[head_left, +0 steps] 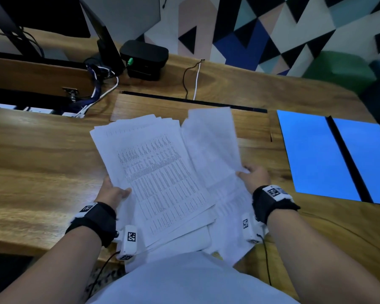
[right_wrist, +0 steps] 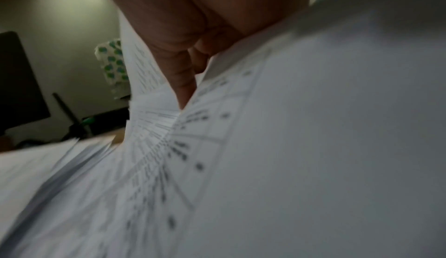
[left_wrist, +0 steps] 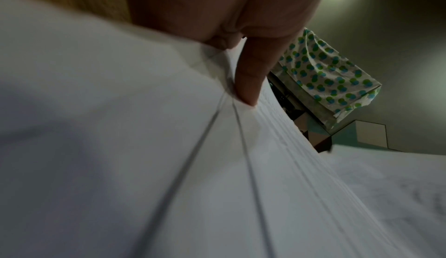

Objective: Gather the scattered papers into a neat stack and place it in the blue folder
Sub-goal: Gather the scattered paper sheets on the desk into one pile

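Note:
A loose, fanned stack of printed white papers [head_left: 160, 178] is held above the wooden desk [head_left: 42, 154] in front of me. My left hand [head_left: 112, 191] grips its left edge, thumb on top. In the left wrist view the thumb [left_wrist: 248, 79] presses on the sheet edges [left_wrist: 241, 166]. My right hand [head_left: 253, 175] pinches a second bunch of sheets [head_left: 213, 145] at the right, angled apart from the main stack. The right wrist view shows fingers [right_wrist: 181, 75] between printed pages [right_wrist: 217, 147]. The blue folder [head_left: 336, 156] lies open and flat on the desk to the right, apart from both hands.
A black box [head_left: 144, 59], cables [head_left: 101, 91] and monitor stands [head_left: 108, 40] sit at the back left. A slot [head_left: 193, 102] runs across the desk behind the papers. A patterned wall [head_left: 272, 29] stands behind, with a green object [head_left: 338, 69] at the back right.

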